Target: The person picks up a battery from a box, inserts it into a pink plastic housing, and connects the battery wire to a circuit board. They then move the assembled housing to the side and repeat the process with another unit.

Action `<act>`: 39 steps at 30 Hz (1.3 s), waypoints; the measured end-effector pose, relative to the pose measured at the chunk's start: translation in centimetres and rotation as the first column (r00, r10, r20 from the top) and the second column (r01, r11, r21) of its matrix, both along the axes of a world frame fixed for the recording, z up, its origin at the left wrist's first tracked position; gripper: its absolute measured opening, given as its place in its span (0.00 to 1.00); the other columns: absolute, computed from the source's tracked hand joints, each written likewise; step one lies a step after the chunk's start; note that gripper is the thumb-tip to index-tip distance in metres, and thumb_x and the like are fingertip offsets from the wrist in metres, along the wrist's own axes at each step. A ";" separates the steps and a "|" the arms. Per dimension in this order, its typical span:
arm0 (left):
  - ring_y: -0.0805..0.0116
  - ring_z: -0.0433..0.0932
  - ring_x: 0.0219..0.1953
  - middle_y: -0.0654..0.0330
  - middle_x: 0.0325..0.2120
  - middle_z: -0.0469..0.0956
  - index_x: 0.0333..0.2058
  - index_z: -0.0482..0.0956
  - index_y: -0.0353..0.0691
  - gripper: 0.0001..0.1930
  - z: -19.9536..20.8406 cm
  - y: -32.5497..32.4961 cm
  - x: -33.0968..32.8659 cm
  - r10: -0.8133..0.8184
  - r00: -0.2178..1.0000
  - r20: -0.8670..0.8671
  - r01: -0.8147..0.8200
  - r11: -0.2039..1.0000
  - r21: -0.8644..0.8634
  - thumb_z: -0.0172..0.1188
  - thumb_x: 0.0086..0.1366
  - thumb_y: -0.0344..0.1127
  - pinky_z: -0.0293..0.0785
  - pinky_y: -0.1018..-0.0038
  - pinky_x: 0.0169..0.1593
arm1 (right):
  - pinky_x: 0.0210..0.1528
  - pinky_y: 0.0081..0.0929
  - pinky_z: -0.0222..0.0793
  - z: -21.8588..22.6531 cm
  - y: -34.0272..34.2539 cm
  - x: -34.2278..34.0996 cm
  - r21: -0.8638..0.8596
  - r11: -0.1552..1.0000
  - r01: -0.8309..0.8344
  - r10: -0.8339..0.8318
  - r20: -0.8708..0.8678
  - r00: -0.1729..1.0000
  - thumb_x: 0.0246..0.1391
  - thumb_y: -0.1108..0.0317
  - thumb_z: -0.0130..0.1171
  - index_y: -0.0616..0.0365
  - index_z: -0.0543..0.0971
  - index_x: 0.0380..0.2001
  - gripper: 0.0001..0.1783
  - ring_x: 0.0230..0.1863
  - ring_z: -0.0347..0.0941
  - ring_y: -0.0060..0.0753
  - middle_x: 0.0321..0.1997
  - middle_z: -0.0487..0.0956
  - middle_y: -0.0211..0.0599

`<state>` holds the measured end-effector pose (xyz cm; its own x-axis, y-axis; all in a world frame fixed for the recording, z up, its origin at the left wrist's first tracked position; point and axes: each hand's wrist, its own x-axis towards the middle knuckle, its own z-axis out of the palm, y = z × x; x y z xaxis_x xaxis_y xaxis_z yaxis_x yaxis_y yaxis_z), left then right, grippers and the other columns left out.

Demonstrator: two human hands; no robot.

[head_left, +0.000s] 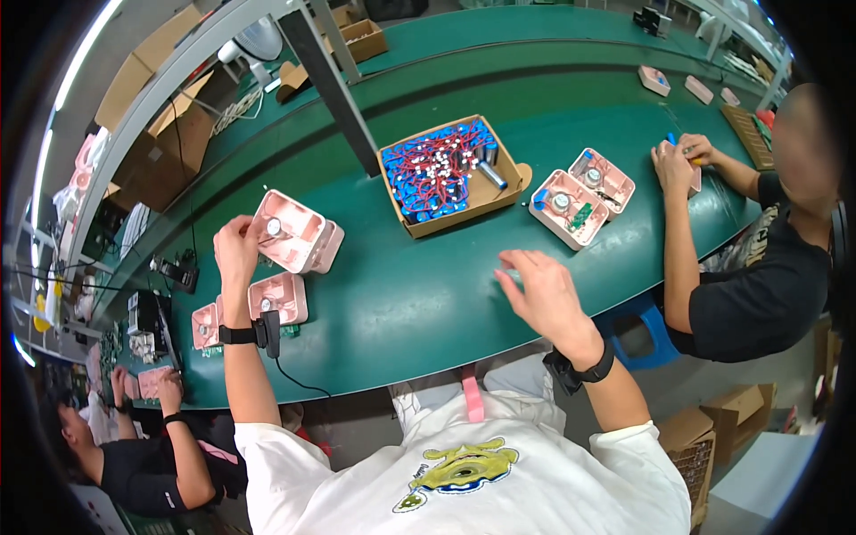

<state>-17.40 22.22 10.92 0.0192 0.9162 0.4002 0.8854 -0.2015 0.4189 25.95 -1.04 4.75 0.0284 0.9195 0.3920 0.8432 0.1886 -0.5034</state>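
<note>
My left hand (235, 250) is closed on the left edge of a pink plastic housing (301, 217), its fingertips partly hidden by the wall. A round metal-coloured part sits inside that housing, which rests tilted over another pink housing (330, 248). Below my left hand, a further pink housing (290, 294) lies beside my wrist. My right hand (541, 290) hovers above the green table with its fingers apart and nothing in it. Beyond it are two opened pink housings (571, 234) holding wires, round parts and a small green circuit board (581, 215).
A cardboard box (419, 228) of blue cylindrical batteries with red wires stands mid-table, near a grey post (334, 98). A co-worker at the right handles a pink part (695, 183); another person works at the lower left. Several pink pieces (654, 80) lie at the far right.
</note>
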 end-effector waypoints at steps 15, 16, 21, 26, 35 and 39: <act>0.49 0.82 0.37 0.53 0.31 0.84 0.35 0.87 0.36 0.08 -5.7 -12.9 22.2 -0.723 0.689 0.049 0.702 0.649 -0.293 0.66 0.65 0.35 0.77 0.58 0.40 | 0.43 0.24 0.82 -1.6 -0.5 -2.9 0.029 0.964 -0.264 0.141 -0.898 0.417 0.65 0.79 0.61 0.68 0.84 0.51 0.13 0.43 0.84 0.28 0.48 0.84 0.40; 0.49 0.81 0.36 0.53 0.30 0.84 0.34 0.87 0.37 0.08 -6.2 -12.9 22.7 -0.734 0.678 0.031 0.710 0.644 -0.284 0.65 0.65 0.35 0.77 0.57 0.40 | 0.43 0.24 0.82 -1.3 -0.8 -2.6 0.025 0.968 -0.251 0.132 -0.897 0.422 0.65 0.79 0.61 0.68 0.84 0.51 0.13 0.43 0.84 0.28 0.48 0.84 0.40; 0.49 0.81 0.36 0.54 0.30 0.83 0.33 0.88 0.38 0.08 -7.6 -12.6 23.7 -0.751 0.660 0.001 0.729 0.640 -0.244 0.65 0.64 0.36 0.77 0.56 0.40 | 0.45 0.24 0.83 -0.5 -1.3 -1.4 0.019 0.971 -0.238 0.059 -0.984 0.166 0.65 0.79 0.61 0.71 0.84 0.49 0.12 0.45 0.84 0.28 0.48 0.85 0.42; 0.51 0.81 0.37 0.55 0.31 0.83 0.35 0.87 0.37 0.07 -8.2 -12.8 23.9 -0.760 0.650 -0.016 0.725 0.626 -0.289 0.66 0.64 0.34 0.77 0.58 0.41 | 0.43 0.23 0.82 -1.4 -1.2 -0.8 -0.025 0.970 -0.242 0.045 -0.959 0.281 0.64 0.78 0.63 0.71 0.83 0.51 0.13 0.44 0.84 0.27 0.48 0.86 0.45; 0.50 0.82 0.37 0.53 0.33 0.84 0.39 0.88 0.38 0.09 -8.5 -12.1 22.9 -0.721 0.680 0.129 0.716 0.617 -0.325 0.66 0.65 0.34 0.77 0.58 0.40 | 0.37 0.21 0.79 -0.4 -0.4 -1.0 -0.061 0.954 -0.293 0.008 -0.973 0.231 0.67 0.75 0.61 0.70 0.83 0.52 0.13 0.39 0.83 0.23 0.41 0.87 0.43; 0.66 0.83 0.42 0.54 0.45 0.83 0.54 0.82 0.33 0.17 -8.4 -12.9 21.0 -0.553 0.696 0.458 0.706 0.645 -0.294 0.64 0.68 0.31 0.78 0.72 0.42 | 0.37 0.20 0.78 -0.9 -0.2 -1.3 -0.054 0.945 -0.322 0.003 -0.985 0.174 0.69 0.72 0.59 0.70 0.82 0.53 0.14 0.39 0.83 0.24 0.43 0.87 0.44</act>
<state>3.59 9.28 2.50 0.6066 0.7914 0.0751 0.4184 -0.3982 0.8163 24.64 -1.26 3.87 0.0735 0.9972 -0.0128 -0.3827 0.0164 -0.9237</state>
